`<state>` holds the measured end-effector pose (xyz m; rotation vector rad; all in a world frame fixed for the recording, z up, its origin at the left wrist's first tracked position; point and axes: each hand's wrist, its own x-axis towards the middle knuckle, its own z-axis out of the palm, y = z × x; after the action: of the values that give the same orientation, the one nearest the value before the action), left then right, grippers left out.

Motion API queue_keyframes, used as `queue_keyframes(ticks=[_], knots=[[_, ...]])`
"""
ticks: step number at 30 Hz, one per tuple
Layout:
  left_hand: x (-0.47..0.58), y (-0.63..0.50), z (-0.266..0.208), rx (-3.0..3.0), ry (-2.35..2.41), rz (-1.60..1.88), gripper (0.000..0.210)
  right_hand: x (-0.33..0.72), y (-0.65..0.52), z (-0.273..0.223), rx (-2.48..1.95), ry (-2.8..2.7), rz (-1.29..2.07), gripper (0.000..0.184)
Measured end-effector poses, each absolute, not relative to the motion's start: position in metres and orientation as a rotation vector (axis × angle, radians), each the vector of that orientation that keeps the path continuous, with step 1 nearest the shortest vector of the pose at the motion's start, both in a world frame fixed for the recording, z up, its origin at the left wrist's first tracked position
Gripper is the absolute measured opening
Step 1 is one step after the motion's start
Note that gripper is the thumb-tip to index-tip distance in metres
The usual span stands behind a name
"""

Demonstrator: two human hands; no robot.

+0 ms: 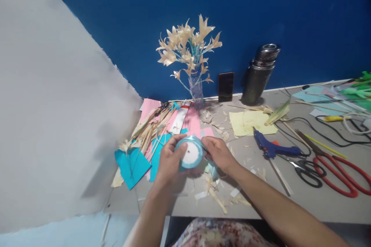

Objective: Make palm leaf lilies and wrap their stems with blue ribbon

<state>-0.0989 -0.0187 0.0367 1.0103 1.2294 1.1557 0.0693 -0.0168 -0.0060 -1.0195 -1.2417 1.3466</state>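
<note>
A spool of light-blue ribbon (189, 153) with a white round face is held up above the table in front of me. My left hand (171, 157) is closed around its left side, the thumb lying on the white face. At the spool's upper right, the fingers of my right hand (218, 153) are pinched on the ribbon, where it appears to come off the roll. A pale blue strip (213, 170) hangs below that hand. Under the spool lie turquoise paper (135, 168) and pink paper (193, 120).
Dried husk strips (147, 127) lie at left. Behind stand a vase (196, 88) of husk flowers (185, 42), a phone (226, 87) and a flask (259, 75). To the right are a blue glue gun (272, 148), black-handled scissors (308, 171) and large red-handled scissors (339, 170).
</note>
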Motion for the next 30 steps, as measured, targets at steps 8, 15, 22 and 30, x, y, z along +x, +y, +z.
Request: queue_keyframes(ticks=[8,15,22,30], knots=[[-0.128,0.007,0.042,0.735,1.12,1.514,0.041,0.068,-0.016,-0.01,-0.908,-1.101,1.73,0.051],[-0.172,0.079,0.076,0.638,1.196,1.825,0.013,0.069,-0.024,-0.003,-0.822,-1.296,1.737,0.043],[-0.155,0.158,0.068,0.817,1.61,1.838,0.025,0.064,-0.023,-0.005,-0.937,-1.232,1.684,0.045],[-0.153,0.227,0.052,1.057,1.95,1.782,0.029,0.068,-0.009,-0.015,-1.063,-1.021,1.612,0.038]])
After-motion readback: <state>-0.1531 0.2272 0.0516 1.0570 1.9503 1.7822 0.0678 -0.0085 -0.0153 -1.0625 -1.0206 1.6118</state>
